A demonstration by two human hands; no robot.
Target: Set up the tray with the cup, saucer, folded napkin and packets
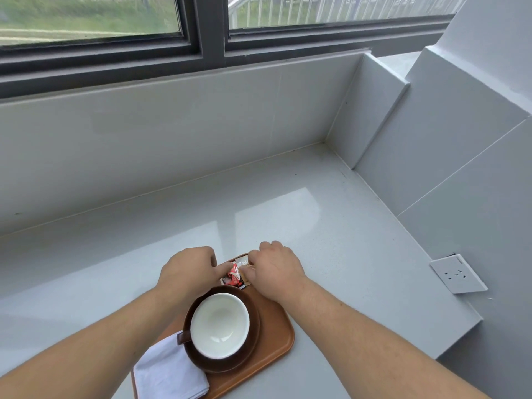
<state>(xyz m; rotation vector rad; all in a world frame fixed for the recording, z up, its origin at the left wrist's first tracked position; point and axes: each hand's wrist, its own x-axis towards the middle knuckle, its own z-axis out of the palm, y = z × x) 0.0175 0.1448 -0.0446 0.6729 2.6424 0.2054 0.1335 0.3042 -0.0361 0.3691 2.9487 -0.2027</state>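
**A:** Red and white foil is what both grips meet on: the packets (234,275), at the far end of the tray (273,321). The left hand (188,269) presses a fingertip on their left edge; the right hand (277,272) pinches their right side, thumb under the fingers.

**B:** So both are grasping, not released?

**A:** The right is clenched on the packets. The left only touches them, as far as I can tell. The packets lie directly between the two hands, long axis running away from the person, tilted slightly right. Either hand is equally near.

**B:** And the containers?

**A:** The tray sits on the grey tabletop (331,226). On it, nearer the person, a dark brown saucer (250,349) carries the cup (220,325), white inside and empty, handle pointing left. The folded napkin (169,370) lies at the tray's near left corner, touching the saucer. I judge only squaring the packets remains.
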